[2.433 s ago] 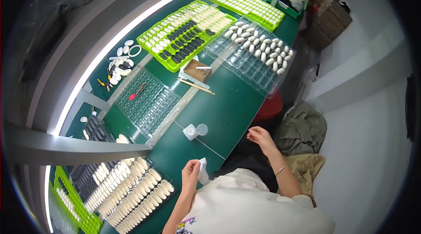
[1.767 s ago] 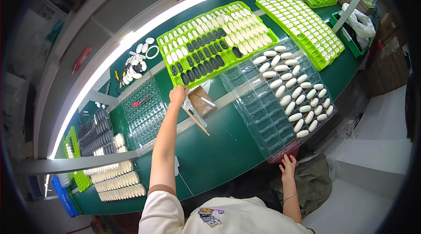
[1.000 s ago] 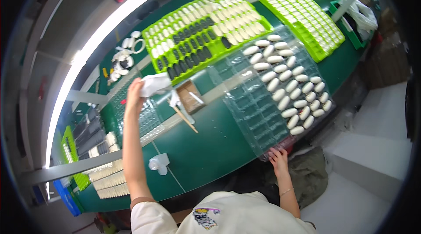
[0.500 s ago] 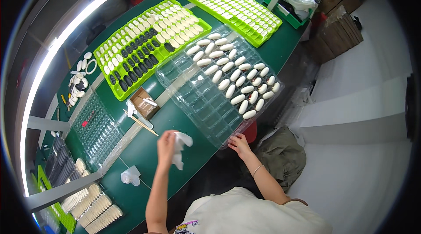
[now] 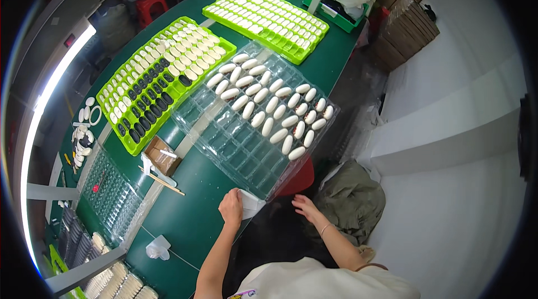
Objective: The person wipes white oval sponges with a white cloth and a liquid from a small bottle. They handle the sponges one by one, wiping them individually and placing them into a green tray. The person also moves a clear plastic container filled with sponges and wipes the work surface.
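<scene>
L hand [image 5: 231, 208]: fingers closed in a pinch on a white cloth [image 5: 252, 205], at the near corner of the clear tray [image 5: 241, 150], over the tabletop's [image 5: 197, 190] near edge. R hand [image 5: 305, 208]: empty, fingers loosely spread, off the tabletop past that edge, nearest a part-hidden red item [image 5: 301, 180].

Handling notes (our judgement): w/ the cloth so close to the tray corner, we'd gather its loose end so it can't snag the rim. Light touch on the tray; it seems to overhang the near edge, so leaning there could tip it & send the white ovals [image 5: 268, 126] rolling. R hand is free, so we could steady the rim w/ it if req'd.

Cloth: thin, limp, plain white, bunched at the fingers, spreading flatter on its R side. Tissue or fabric, can't tell (fisheye blur doesn't help). Contact btwn cloth & tray corner also unclear.

Tray: transparent, gridded, lying flat approx.; cells nearer L hand bare, ovals grouped toward the far & R edges at mixed angles, smooth, a few w/ reddish bits alongside.
</scene>
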{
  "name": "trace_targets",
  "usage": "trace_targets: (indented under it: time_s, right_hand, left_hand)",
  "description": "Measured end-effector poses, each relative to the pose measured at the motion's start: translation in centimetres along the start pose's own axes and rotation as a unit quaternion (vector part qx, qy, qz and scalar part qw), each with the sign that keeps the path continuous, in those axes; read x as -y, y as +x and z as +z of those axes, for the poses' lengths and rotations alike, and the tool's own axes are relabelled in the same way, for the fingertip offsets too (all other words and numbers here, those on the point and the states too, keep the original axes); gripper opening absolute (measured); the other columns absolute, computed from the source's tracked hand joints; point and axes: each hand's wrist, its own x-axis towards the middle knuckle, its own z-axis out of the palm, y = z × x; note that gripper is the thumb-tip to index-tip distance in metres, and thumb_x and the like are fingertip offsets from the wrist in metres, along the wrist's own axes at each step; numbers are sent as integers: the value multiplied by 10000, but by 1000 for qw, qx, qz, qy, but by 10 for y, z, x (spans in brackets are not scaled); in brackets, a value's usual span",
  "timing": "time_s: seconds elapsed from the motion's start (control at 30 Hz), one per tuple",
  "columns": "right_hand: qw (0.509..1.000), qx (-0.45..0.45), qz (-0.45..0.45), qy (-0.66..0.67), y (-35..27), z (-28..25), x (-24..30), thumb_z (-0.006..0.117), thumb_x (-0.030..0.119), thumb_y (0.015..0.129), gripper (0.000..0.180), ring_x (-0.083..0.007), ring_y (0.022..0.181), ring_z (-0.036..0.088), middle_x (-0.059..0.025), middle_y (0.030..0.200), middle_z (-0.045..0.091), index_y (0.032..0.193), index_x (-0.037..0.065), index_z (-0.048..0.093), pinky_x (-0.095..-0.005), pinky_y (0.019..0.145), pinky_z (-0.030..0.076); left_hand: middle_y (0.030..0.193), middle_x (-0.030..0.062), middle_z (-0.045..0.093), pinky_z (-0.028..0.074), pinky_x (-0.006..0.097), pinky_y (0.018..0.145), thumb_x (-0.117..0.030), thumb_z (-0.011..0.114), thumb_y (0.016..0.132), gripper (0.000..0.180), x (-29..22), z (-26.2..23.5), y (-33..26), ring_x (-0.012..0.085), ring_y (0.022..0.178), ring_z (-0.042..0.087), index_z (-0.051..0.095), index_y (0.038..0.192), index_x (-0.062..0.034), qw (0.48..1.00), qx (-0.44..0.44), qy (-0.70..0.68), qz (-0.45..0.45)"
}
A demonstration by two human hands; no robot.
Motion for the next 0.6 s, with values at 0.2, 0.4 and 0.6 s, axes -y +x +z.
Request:
trace_targets:
  time_s: [0.2,0.4,0.6]
  right_hand:
    - [984,-41,-1,-175,41,-42,-18,703,182,750,627,-238,1214,416,-111,1337,421,1289,56,410,-404,954,370]
    - [881,-28,-83,-465,133,-61,-14,750,176,675,600,-291,1069,548,-154,1168,564,1205,34,507,-363,889,445]
    - [775,36,-266,-571,251,-71,15,636,302,780,556,-325,1216,406,-191,1283,460,1235,23,479,-368,1021,309]
  left_hand:
    - [676,31,581,463,353,540,-180,573,818,54,-7,9,9,217,621,591,574,830,-128,999,-3,33,-2]
    - [675,54,594,484,356,551,-163,607,761,90,2,14,5,226,631,606,589,838,-122,999,-14,43,-15]
    - [688,59,613,494,375,542,-171,601,750,93,3,10,10,248,611,611,623,827,-124,999,-15,38,-32]
